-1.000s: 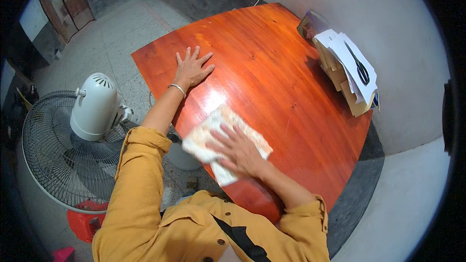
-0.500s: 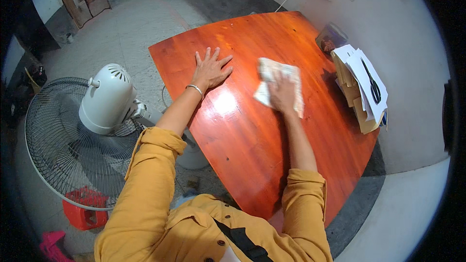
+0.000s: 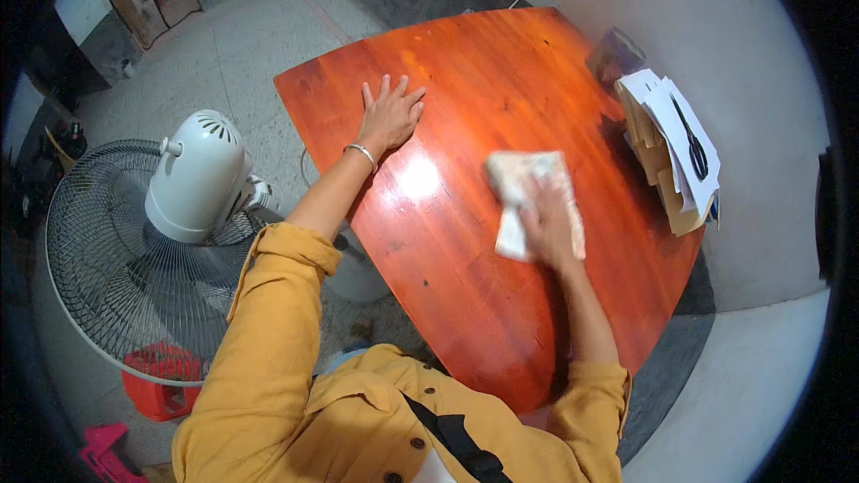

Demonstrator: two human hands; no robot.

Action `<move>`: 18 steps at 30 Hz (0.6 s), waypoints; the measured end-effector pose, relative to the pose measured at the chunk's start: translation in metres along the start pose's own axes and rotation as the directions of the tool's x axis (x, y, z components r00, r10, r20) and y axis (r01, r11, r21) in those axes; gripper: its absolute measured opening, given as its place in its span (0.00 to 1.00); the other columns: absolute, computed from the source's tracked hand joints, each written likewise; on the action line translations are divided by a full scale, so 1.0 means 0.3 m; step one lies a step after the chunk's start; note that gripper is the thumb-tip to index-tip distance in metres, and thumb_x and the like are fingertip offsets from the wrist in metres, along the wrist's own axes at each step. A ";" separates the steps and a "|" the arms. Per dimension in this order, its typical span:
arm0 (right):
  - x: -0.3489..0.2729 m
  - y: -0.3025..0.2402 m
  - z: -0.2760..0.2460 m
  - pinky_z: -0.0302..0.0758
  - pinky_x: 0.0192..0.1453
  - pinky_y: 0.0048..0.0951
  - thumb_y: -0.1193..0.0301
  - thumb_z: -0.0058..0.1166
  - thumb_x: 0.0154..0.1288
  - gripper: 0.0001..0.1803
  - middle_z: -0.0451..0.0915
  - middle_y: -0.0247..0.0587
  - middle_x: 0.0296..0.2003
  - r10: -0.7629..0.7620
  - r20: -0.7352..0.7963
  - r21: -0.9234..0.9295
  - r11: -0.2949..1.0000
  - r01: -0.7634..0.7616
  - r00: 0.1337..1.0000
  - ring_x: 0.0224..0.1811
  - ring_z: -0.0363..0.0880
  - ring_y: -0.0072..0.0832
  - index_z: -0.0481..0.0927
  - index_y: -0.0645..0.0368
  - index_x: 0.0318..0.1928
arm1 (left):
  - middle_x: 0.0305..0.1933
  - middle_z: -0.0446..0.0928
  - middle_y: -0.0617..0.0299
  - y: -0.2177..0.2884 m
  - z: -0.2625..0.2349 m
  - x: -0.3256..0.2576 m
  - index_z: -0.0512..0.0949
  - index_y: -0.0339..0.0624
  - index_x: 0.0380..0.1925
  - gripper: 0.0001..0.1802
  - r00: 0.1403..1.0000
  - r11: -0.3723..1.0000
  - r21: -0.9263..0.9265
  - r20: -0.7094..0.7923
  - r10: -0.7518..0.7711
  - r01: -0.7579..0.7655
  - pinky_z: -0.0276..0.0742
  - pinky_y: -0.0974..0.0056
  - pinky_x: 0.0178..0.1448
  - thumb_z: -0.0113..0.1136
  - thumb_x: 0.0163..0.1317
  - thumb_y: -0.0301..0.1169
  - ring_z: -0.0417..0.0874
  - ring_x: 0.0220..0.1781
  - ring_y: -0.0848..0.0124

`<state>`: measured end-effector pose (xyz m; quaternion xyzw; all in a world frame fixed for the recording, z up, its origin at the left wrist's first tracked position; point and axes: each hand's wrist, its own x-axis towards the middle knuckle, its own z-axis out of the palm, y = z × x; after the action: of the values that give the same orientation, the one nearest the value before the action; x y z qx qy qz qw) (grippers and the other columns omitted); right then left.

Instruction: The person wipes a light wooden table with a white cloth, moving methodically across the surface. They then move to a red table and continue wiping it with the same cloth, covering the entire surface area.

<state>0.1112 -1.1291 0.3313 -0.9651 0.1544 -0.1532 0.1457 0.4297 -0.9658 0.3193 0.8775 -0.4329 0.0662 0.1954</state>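
Note:
A pale, light-patterned cloth (image 3: pixel 525 166) lies on the glossy reddish-brown wooden table (image 3: pixel 501 72). My right hand (image 3: pixel 548 222) presses down on the cloth and holds it against the tabletop; the fingers are a little blurred. Farther left, my left hand (image 3: pixel 391 116) rests flat on the table near its left edge. Its fingers are spread and it holds nothing. A bracelet (image 3: pixel 361 156) circles the left wrist.
On the table's right side stands a stack of papers and brown envelopes (image 3: pixel 662 143) with black scissors (image 3: pixel 693 150) on top. Behind it is a purplish container (image 3: pixel 617 55) by the wall. A standing fan (image 3: pixel 197 179) and red stool (image 3: pixel 161 385) are at left.
My right hand has slid the cloth toward me and slightly right across the tabletop. My left hand stays on nearly the same spot.

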 end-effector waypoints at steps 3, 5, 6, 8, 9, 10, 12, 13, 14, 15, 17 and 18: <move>0.149 0.092 0.049 0.41 0.75 0.56 0.46 0.32 0.71 0.33 0.56 0.45 0.72 0.201 -0.037 -0.231 0.951 -0.204 0.979 0.75 0.48 0.50 0.65 0.46 0.69 | 0.74 0.56 0.52 -0.001 0.010 0.004 0.68 0.56 0.65 0.24 1.000 1.000 0.000 0.005 0.003 -0.003 0.39 0.29 0.73 0.38 0.72 0.47 0.50 0.76 0.45; 0.195 -0.036 0.096 0.40 0.76 0.56 0.49 0.36 0.71 0.30 0.56 0.47 0.72 0.147 -0.049 -0.197 0.968 -0.154 0.988 0.75 0.48 0.50 0.62 0.41 0.70 | 0.74 0.57 0.52 -0.003 0.003 0.011 0.68 0.57 0.65 0.25 1.000 1.000 0.010 0.006 0.011 -0.011 0.39 0.29 0.72 0.38 0.72 0.47 0.51 0.76 0.45; 0.185 -0.065 0.158 0.41 0.76 0.57 0.51 0.41 0.70 0.29 0.58 0.47 0.71 0.023 -0.095 -0.099 0.995 -0.033 0.995 0.74 0.51 0.51 0.65 0.41 0.69 | 0.74 0.57 0.52 0.003 0.001 0.014 0.67 0.57 0.65 0.25 1.000 1.000 0.013 0.006 0.018 -0.018 0.40 0.29 0.72 0.38 0.72 0.47 0.51 0.76 0.45; 0.117 -0.260 0.203 0.46 0.74 0.58 0.54 0.51 0.64 0.30 0.63 0.46 0.68 -0.216 -0.100 -0.066 0.975 0.210 0.971 0.71 0.57 0.52 0.69 0.42 0.66 | 0.73 0.58 0.53 -0.014 0.007 0.014 0.68 0.59 0.65 0.24 1.000 0.999 0.043 -0.008 0.027 -0.026 0.41 0.28 0.72 0.39 0.71 0.48 0.52 0.75 0.45; 0.063 -0.350 0.195 0.48 0.73 0.59 0.54 0.53 0.63 0.30 0.63 0.45 0.68 -0.320 -0.070 -0.038 0.947 0.318 0.945 0.70 0.58 0.52 0.69 0.42 0.66 | 0.73 0.59 0.53 -0.027 0.026 0.020 0.68 0.59 0.64 0.24 0.999 0.998 0.050 -0.029 0.037 -0.035 0.41 0.28 0.71 0.40 0.71 0.48 0.53 0.75 0.45; -0.002 -0.419 0.158 0.51 0.72 0.60 0.54 0.54 0.61 0.31 0.64 0.45 0.68 -0.417 -0.040 -0.012 0.909 0.417 0.908 0.70 0.58 0.52 0.69 0.42 0.66 | 0.73 0.59 0.54 -0.028 0.041 0.024 0.69 0.60 0.64 0.24 0.998 0.998 0.049 -0.050 0.050 -0.047 0.42 0.27 0.71 0.41 0.70 0.48 0.54 0.75 0.46; -0.146 -0.491 0.086 0.53 0.71 0.60 0.54 0.55 0.60 0.32 0.63 0.43 0.68 -0.412 0.067 0.057 0.911 0.409 0.909 0.69 0.59 0.51 0.69 0.40 0.66 | 0.73 0.59 0.54 -0.035 0.047 0.020 0.68 0.61 0.64 0.24 0.998 0.998 0.045 -0.039 0.049 -0.047 0.41 0.28 0.72 0.40 0.70 0.48 0.53 0.75 0.46; -0.220 -0.494 0.058 0.53 0.71 0.60 0.54 0.55 0.60 0.32 0.62 0.42 0.69 -0.377 0.108 0.060 0.926 0.373 0.920 0.70 0.58 0.51 0.68 0.40 0.66 | 0.73 0.58 0.54 -0.038 0.037 0.016 0.67 0.61 0.65 0.25 0.999 0.998 0.050 -0.032 0.041 -0.039 0.40 0.29 0.72 0.40 0.70 0.48 0.53 0.75 0.46; -0.299 -0.478 0.021 0.53 0.71 0.59 0.54 0.56 0.60 0.33 0.61 0.42 0.69 -0.343 0.149 0.061 0.939 0.337 0.928 0.70 0.58 0.51 0.68 0.39 0.66 | 0.74 0.58 0.54 -0.034 0.024 0.012 0.67 0.61 0.65 0.25 0.999 0.998 0.054 -0.027 0.031 -0.030 0.40 0.29 0.72 0.39 0.71 0.48 0.52 0.75 0.46; -0.381 -0.456 -0.020 0.50 0.73 0.59 0.53 0.56 0.59 0.34 0.59 0.41 0.71 -0.273 0.186 0.044 0.962 0.270 0.944 0.72 0.54 0.50 0.67 0.38 0.67 | 0.75 0.56 0.54 -0.013 0.013 0.009 0.66 0.60 0.66 0.26 1.000 0.999 0.045 -0.006 0.016 -0.016 0.39 0.31 0.73 0.38 0.71 0.48 0.51 0.76 0.46; -0.497 -0.371 -0.077 0.42 0.75 0.59 0.53 0.58 0.57 0.36 0.56 0.38 0.72 -0.137 0.180 -0.026 0.989 0.144 0.974 0.75 0.50 0.48 0.67 0.35 0.68 | 0.75 0.55 0.54 -0.005 0.001 0.012 0.65 0.59 0.67 0.26 1.000 0.997 0.075 0.006 -0.008 0.007 0.39 0.31 0.74 0.38 0.71 0.47 0.50 0.76 0.46; -0.522 -0.289 -0.096 0.43 0.75 0.58 0.54 0.58 0.58 0.35 0.58 0.40 0.71 -0.041 0.113 -0.052 0.998 0.047 0.993 0.74 0.52 0.49 0.68 0.38 0.67 | 0.75 0.55 0.54 0.000 0.003 0.014 0.65 0.58 0.67 0.26 1.000 0.996 0.084 0.016 -0.019 0.017 0.38 0.31 0.74 0.38 0.71 0.47 0.50 0.76 0.46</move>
<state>-0.0185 -1.0031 0.3467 -0.9790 0.1287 -0.0978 0.1241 0.4322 -0.9692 0.3197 0.8893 -0.4235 0.0752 0.1552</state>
